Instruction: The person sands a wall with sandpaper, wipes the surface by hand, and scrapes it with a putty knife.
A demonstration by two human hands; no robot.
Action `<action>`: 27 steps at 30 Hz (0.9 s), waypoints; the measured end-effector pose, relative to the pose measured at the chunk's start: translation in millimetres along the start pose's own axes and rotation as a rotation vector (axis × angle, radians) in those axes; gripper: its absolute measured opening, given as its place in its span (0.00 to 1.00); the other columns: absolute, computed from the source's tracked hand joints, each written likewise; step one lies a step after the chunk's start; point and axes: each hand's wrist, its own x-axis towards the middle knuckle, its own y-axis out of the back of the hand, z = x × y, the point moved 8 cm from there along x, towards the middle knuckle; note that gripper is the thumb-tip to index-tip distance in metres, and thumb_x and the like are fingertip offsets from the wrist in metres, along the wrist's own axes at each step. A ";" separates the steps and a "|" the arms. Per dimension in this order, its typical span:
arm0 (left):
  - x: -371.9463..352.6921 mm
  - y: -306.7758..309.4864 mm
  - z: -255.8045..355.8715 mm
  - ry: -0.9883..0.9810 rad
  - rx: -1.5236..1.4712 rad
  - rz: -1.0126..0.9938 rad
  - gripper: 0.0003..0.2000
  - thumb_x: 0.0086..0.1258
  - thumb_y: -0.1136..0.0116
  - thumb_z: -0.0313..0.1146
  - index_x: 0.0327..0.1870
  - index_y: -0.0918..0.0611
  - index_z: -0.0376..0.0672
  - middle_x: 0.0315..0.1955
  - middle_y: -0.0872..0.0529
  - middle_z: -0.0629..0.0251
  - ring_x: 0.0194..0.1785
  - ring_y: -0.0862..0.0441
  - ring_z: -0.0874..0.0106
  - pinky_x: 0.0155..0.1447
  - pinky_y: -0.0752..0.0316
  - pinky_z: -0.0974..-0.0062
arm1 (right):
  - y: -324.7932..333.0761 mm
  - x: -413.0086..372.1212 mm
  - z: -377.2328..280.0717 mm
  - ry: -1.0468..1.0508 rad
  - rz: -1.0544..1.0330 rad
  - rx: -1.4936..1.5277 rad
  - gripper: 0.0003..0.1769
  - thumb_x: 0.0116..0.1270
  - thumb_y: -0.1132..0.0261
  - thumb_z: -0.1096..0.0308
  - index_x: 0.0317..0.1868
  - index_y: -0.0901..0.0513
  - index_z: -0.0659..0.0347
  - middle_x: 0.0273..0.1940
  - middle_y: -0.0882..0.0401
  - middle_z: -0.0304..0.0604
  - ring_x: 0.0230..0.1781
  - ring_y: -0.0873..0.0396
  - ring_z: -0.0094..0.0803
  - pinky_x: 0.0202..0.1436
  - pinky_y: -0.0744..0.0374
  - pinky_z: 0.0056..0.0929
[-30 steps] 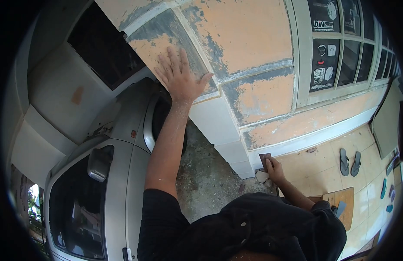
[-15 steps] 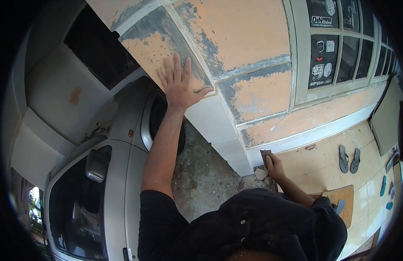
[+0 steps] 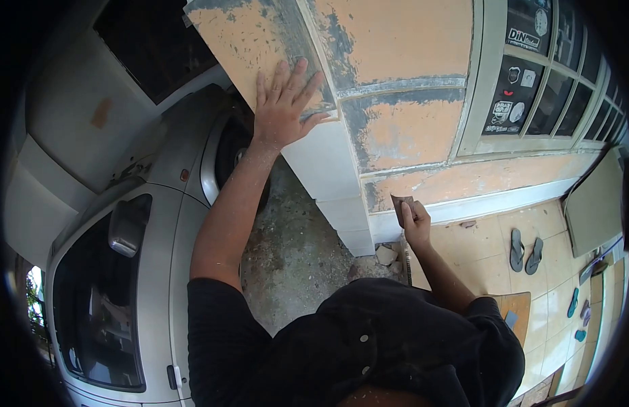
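My left hand [image 3: 282,112] lies flat with fingers spread on the end face of the wall pillar [image 3: 243,37], whose orange paint is scuffed and bordered by grey patches. Below that palm begins the white lower part of the pillar [image 3: 321,163]. My right hand [image 3: 416,224] pinches a small brown piece of sandpaper [image 3: 400,207] between thumb and fingers. It is raised in front of the wall's white base strip, apart from the orange wall panel [image 3: 413,132].
A silver car [image 3: 162,264] stands close on the left, over rough concrete floor [image 3: 294,237]. At right are a window [image 3: 538,81] with stickers, a tiled floor [image 3: 463,258], grey flip-flops [image 3: 518,249], a wooden stool-like board [image 3: 521,308] and broken stones [image 3: 385,255].
My right hand has risen with the sandpaper toward the wall. My left hand stays on the pillar with its fingers shifted slightly. The camera view has shifted a little.
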 end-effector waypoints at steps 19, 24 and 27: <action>57.8 65.5 -15.3 -0.698 -0.300 0.177 0.15 0.75 0.35 0.46 0.56 0.11 0.51 0.50 0.08 0.69 0.62 0.14 0.69 0.75 0.29 0.59 | -176.1 51.9 -225.9 0.805 0.297 -0.518 0.32 0.65 0.35 0.84 0.71 0.23 0.66 0.74 0.26 0.59 0.78 0.31 0.55 0.81 0.34 0.53; 77.0 63.1 -30.1 -0.531 -0.300 0.247 0.14 0.72 0.37 0.37 0.55 0.12 0.43 0.61 0.16 0.63 0.78 0.32 0.56 0.83 0.47 0.41 | -211.8 60.2 -223.1 0.730 0.487 -0.586 0.32 0.65 0.35 0.84 0.71 0.23 0.67 0.73 0.25 0.60 0.77 0.29 0.54 0.80 0.31 0.52; 75.0 60.6 -32.8 -0.517 -0.315 0.227 0.14 0.72 0.36 0.37 0.55 0.12 0.43 0.60 0.16 0.64 0.78 0.31 0.56 0.83 0.47 0.41 | -226.0 62.4 -226.7 0.738 0.551 -0.515 0.31 0.67 0.35 0.82 0.71 0.24 0.67 0.72 0.24 0.59 0.77 0.29 0.53 0.81 0.31 0.50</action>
